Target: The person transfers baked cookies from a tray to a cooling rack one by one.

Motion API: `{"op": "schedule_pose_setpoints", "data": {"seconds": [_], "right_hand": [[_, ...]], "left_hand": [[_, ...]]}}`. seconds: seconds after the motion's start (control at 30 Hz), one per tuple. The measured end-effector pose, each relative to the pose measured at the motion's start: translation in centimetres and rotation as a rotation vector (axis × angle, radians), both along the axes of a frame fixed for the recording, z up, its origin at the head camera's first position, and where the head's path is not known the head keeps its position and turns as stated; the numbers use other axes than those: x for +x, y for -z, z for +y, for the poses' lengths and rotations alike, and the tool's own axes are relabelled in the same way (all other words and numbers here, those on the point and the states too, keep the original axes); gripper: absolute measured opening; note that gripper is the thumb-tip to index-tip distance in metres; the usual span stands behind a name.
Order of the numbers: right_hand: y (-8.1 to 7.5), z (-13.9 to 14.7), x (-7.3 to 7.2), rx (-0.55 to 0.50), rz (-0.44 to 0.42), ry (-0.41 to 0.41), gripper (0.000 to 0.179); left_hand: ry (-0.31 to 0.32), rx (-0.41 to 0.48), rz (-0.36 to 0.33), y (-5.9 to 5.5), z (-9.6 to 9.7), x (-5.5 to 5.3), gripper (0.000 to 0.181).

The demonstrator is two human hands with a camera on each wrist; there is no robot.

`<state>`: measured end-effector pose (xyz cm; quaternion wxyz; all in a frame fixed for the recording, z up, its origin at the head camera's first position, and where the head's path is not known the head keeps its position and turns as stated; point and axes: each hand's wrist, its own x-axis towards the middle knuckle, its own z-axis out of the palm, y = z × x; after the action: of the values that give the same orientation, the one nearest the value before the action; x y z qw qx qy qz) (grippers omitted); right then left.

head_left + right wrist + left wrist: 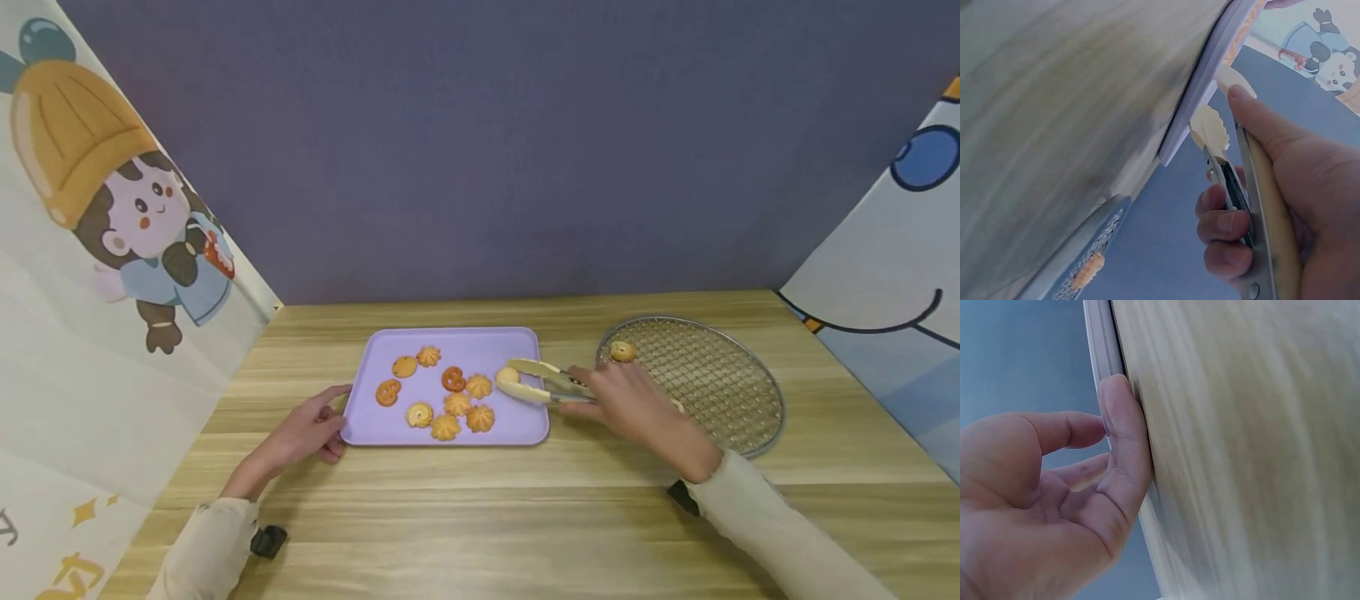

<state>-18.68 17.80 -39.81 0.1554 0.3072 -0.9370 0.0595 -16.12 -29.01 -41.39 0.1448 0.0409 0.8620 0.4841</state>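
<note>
My left hand [311,427] holds the left edge of a lilac tray [525,346], its thumb [1072,428] and fingers right at the rim. Tongs [534,367] with cream tips are gripped in my right hand [633,404], reaching over the tray's right side. Between the tong tips is a round pale cookie [507,375]. Several more cookies lie left of it: swirled ones [480,418], pretzel-shaped ones [387,392], a flat dotted one [404,367] and a ring-like one [419,414].
To the right lies a round wire-mesh rack [705,375], partly under the right forearm in the head view. A ring-like cookie [622,351] rests near its left rim, and another cookie [678,406] shows beside the wrist. A dark panel [480,150] borders the wooden table [450,517].
</note>
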Motion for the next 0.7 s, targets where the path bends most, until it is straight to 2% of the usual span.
{"op": "schedule_pose_setpoints", "data": {"seconds": [0.3,0.7], "right_hand": [[-0.6,0.7,0.5,-0.030,-0.021,0.012,0.054],[-1.6,2.0,2.3,0.009,0.029,0.035,0.056]], "left_hand": [[0.011,0.000,0.003,0.2,0.0,-0.2,0.063],[0.015,-0.012,0.003,0.3,0.0,-0.3,0.064]]}}
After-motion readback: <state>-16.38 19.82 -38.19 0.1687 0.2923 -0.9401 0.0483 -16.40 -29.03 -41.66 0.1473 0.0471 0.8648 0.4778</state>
